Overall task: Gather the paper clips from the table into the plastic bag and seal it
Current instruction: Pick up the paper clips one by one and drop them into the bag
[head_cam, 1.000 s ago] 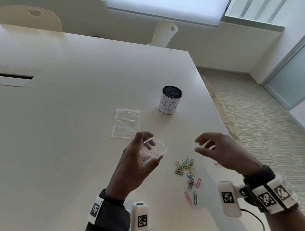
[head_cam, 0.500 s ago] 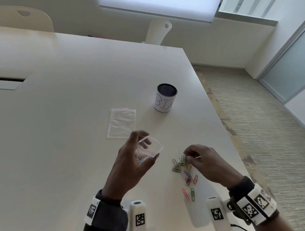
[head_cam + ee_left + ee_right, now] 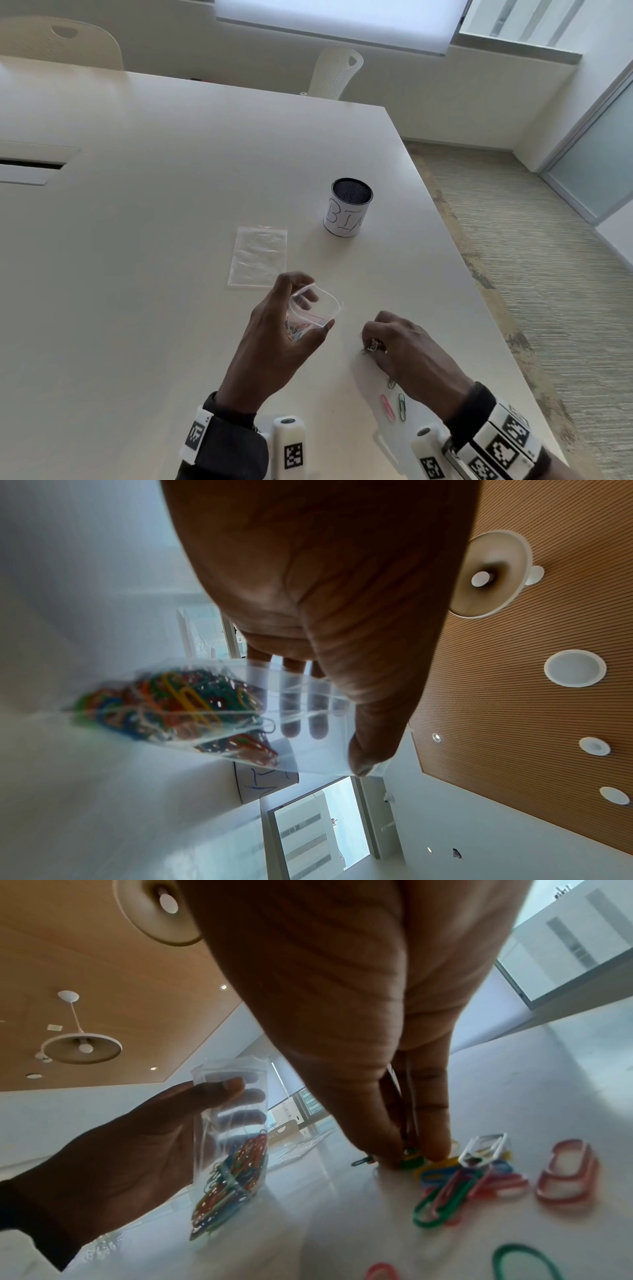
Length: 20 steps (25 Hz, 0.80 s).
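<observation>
- Head view: the left hand [image 3: 274, 346] grips a small clear plastic zip bag [image 3: 313, 313] upright above the white table [image 3: 154, 240], thumb and fingers curled round it and its mouth open. The right hand [image 3: 407, 353] rests fingertips-down on the table just right of the bag, covering most of the loose coloured paper clips [image 3: 394, 404]. A second flat clear bag [image 3: 259, 255] and a white-wrapped black mesh cup [image 3: 347, 207] lie beyond.
- Left wrist view: the bag holds a blurred mass of multicoloured clips [image 3: 178, 710]; fingers show through the plastic.
- Right wrist view: thumb and fingertips [image 3: 430, 1123] press together on a green clip [image 3: 411, 1158], apparently pinching it; other clips lie just beside.
</observation>
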{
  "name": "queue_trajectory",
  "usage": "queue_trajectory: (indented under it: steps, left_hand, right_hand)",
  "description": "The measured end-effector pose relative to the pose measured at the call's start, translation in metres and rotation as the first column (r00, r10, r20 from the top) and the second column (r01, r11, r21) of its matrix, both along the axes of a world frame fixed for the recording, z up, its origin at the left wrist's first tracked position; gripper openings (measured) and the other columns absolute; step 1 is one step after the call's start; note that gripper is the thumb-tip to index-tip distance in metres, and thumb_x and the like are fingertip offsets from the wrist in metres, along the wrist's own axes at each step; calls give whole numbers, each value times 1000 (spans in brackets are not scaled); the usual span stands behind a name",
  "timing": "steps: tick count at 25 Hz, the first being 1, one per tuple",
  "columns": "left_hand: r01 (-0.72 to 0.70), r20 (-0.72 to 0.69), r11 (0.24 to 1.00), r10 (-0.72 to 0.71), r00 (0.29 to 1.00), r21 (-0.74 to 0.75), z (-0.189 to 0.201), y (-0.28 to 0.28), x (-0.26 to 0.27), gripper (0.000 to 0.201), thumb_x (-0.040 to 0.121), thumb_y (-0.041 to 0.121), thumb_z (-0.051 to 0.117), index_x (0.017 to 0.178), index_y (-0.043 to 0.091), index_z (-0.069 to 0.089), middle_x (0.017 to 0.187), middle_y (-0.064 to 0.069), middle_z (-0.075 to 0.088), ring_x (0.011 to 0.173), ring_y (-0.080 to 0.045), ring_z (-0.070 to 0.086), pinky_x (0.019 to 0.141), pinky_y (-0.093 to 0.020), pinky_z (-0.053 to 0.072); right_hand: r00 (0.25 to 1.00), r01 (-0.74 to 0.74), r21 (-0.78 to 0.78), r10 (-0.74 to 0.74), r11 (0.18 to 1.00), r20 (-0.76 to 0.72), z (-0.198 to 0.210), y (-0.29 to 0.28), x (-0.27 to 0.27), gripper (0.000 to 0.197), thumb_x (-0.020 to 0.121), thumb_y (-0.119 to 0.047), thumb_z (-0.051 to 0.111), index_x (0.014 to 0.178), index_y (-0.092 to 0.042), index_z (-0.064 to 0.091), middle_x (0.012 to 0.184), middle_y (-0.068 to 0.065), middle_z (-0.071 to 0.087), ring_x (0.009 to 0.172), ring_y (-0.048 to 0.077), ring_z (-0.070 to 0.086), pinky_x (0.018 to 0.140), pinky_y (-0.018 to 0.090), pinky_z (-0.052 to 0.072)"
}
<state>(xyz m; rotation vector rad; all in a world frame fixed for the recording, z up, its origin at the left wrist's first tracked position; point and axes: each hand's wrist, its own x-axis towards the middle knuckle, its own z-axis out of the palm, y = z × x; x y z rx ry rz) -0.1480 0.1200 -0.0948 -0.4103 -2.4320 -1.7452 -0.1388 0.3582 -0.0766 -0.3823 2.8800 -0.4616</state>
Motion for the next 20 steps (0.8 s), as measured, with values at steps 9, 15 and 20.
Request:
queue_trajectory:
  steps: [9, 15, 20]
  left_hand:
    - [-1, -8, 1000, 1, 1000, 3, -1, 0, 0, 52, 87, 23, 86, 126, 31, 53, 108, 16, 67, 107, -8, 65, 78, -13, 54]
    - [7, -6, 1000, -7, 1000, -3, 0, 1, 0, 52, 87, 23, 87, 126, 29, 53, 109, 13, 68, 105, -8, 67, 78, -12, 55]
    - [-7, 36, 1000, 8, 999, -11, 4, 0, 1, 53, 86, 24, 87, 123, 39, 52, 104, 16, 68, 96, -11, 70, 74, -15, 55]
  right_hand:
    - [989, 150, -278, -149, 949, 24, 29, 24, -15, 13, 87, -11, 81, 82, -23, 80, 74, -8, 76, 69, 4, 72, 66, 11, 53]
    - [994, 112, -688, -72, 717, 87, 88, -20, -17, 4, 88, -10, 82, 92, -11, 80, 79, 6, 80, 73, 17, 77, 76, 28, 64]
    - [995, -96, -541, 64, 835, -77, 87, -51, -29, 5, 88, -9, 82, 92, -14, 81, 81, 0, 79, 74, 13, 76, 74, 33, 63]
